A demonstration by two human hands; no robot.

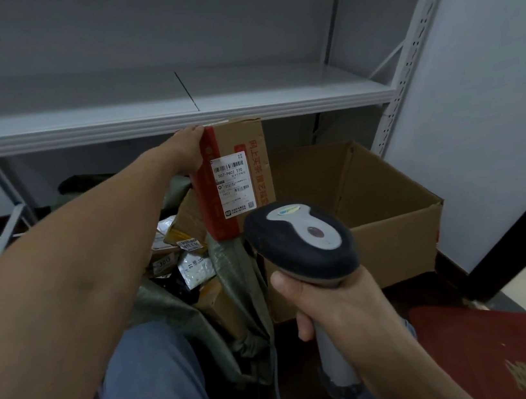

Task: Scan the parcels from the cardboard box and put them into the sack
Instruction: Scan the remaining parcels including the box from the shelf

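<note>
Our right hand [334,304] curls round the grey-and-black handheld scanner [301,241], pointing toward the brown-and-red cardboard parcel [234,176] our left hand [188,149] grips above the green woven sack [236,284]

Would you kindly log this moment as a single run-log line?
step: scanning | left hand: holds parcel upright | right hand: aims scanner at label | sack: parcels inside | cardboard box: open

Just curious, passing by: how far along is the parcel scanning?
Done: several parcels lie in the green sack. In hand: the left hand holds a labelled parcel before the scanner gripped by the right hand. Left: this one must go in; the cardboard box floor is hidden.
</note>
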